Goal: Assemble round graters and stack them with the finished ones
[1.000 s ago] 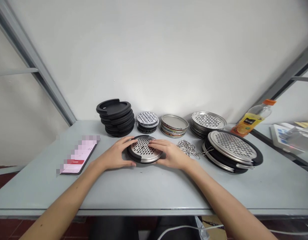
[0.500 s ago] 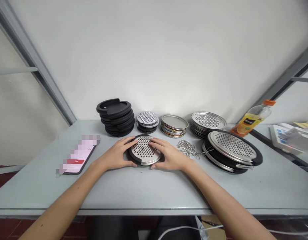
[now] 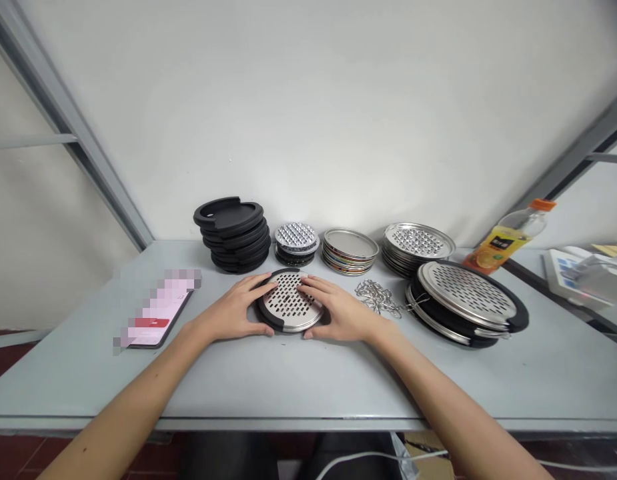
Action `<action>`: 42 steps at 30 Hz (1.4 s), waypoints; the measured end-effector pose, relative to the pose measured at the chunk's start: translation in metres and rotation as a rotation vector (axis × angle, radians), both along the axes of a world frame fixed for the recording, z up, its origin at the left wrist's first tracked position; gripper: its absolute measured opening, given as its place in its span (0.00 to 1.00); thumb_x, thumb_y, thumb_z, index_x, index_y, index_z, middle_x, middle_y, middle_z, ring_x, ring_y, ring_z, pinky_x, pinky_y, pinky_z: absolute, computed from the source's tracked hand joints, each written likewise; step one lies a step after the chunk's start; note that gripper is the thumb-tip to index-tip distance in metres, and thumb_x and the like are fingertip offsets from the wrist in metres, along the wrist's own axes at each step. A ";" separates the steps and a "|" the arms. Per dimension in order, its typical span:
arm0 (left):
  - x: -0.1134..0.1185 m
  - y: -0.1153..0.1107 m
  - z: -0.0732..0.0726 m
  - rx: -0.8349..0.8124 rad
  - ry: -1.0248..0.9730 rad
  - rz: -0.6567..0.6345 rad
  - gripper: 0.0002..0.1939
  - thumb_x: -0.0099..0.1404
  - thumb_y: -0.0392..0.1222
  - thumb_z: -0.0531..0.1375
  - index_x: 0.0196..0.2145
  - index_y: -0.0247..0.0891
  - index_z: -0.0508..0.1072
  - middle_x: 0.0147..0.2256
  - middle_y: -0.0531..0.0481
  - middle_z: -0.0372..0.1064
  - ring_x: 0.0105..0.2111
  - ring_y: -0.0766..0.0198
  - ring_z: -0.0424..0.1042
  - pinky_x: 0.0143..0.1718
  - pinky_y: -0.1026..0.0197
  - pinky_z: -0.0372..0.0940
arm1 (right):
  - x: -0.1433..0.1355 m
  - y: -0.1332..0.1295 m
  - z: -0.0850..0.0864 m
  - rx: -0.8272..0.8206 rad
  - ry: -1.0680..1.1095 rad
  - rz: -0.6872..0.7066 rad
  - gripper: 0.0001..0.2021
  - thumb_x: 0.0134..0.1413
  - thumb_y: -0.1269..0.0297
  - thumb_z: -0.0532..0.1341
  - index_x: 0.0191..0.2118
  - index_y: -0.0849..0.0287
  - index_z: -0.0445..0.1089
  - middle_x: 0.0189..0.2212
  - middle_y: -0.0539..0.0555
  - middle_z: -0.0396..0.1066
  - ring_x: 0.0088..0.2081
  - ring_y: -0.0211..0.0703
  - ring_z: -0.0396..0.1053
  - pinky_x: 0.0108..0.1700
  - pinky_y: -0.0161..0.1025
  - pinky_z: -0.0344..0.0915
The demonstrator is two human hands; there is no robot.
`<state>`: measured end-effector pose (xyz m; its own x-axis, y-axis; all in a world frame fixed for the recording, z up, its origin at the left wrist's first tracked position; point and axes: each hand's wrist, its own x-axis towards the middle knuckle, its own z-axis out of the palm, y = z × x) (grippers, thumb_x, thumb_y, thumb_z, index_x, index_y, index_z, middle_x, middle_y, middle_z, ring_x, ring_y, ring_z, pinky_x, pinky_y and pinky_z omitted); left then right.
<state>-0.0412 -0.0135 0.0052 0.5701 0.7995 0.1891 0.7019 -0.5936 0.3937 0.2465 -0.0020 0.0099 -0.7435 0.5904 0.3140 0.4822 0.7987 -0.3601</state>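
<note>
Steel, pierced with slots and edged partly in black, made up the round grater (image 3: 291,303) that lay flat on the grey bench (image 3: 288,383) between the two hands. The left hand (image 3: 233,310) curved loosely about its left side, fingers spread over the black rim to the metal, thumb well apart by the near edge. The right hand (image 3: 345,311) mirrored it, half open, its fingertips on the slotted face and its thumb near the front rim (how hard either pressed, I could not tell). Behind stood a stack of black holders (image 3: 233,243), then small grating plates (image 3: 295,239), plain metal discs (image 3: 351,250) and wider grating plates (image 3: 418,241). To the right, a heap of chains (image 3: 377,297) lay near larger graters (image 3: 468,303), with a juice bottle (image 3: 508,239) beyond. A phone (image 3: 163,307) lay at left.
</note>
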 end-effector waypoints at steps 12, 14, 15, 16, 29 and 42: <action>0.004 -0.002 0.006 0.056 0.014 0.024 0.40 0.58 0.62 0.62 0.62 0.43 0.61 0.65 0.41 0.51 0.64 0.45 0.50 0.63 0.41 0.50 | -0.009 -0.005 -0.003 0.029 -0.023 0.028 0.41 0.49 0.44 0.63 0.65 0.60 0.55 0.65 0.64 0.51 0.66 0.61 0.46 0.65 0.60 0.46; 0.004 -0.003 0.005 0.044 0.033 -0.004 0.45 0.54 0.64 0.64 0.64 0.44 0.57 0.66 0.42 0.46 0.65 0.44 0.47 0.63 0.41 0.48 | -0.009 -0.005 -0.002 0.023 -0.034 0.024 0.41 0.50 0.43 0.63 0.65 0.59 0.54 0.65 0.64 0.51 0.66 0.61 0.46 0.65 0.60 0.45; 0.004 -0.003 0.004 0.041 0.037 -0.015 0.47 0.53 0.64 0.65 0.64 0.44 0.56 0.67 0.42 0.45 0.66 0.45 0.46 0.63 0.41 0.48 | -0.009 -0.005 -0.002 0.022 -0.040 0.022 0.41 0.50 0.43 0.62 0.65 0.59 0.54 0.65 0.64 0.51 0.67 0.61 0.46 0.65 0.60 0.45; 0.004 -0.002 0.003 0.038 0.039 -0.019 0.48 0.53 0.64 0.65 0.65 0.45 0.55 0.67 0.43 0.44 0.66 0.46 0.45 0.64 0.42 0.47 | -0.009 -0.006 -0.002 0.021 -0.046 0.020 0.41 0.50 0.43 0.62 0.65 0.59 0.54 0.65 0.64 0.50 0.67 0.61 0.45 0.65 0.60 0.44; 0.005 0.001 0.000 0.078 -0.013 -0.069 0.43 0.56 0.57 0.66 0.65 0.47 0.54 0.66 0.44 0.48 0.66 0.50 0.48 0.64 0.43 0.48 | -0.008 -0.004 -0.001 0.038 -0.037 0.025 0.40 0.51 0.42 0.61 0.65 0.60 0.55 0.65 0.65 0.52 0.66 0.62 0.47 0.65 0.60 0.48; 0.007 -0.004 0.013 0.264 -0.215 0.002 0.31 0.61 0.51 0.64 0.60 0.45 0.63 0.60 0.44 0.60 0.60 0.51 0.59 0.61 0.46 0.56 | -0.010 -0.009 0.010 -0.221 0.378 -0.059 0.25 0.53 0.54 0.64 0.55 0.58 0.68 0.55 0.60 0.69 0.57 0.54 0.65 0.59 0.53 0.60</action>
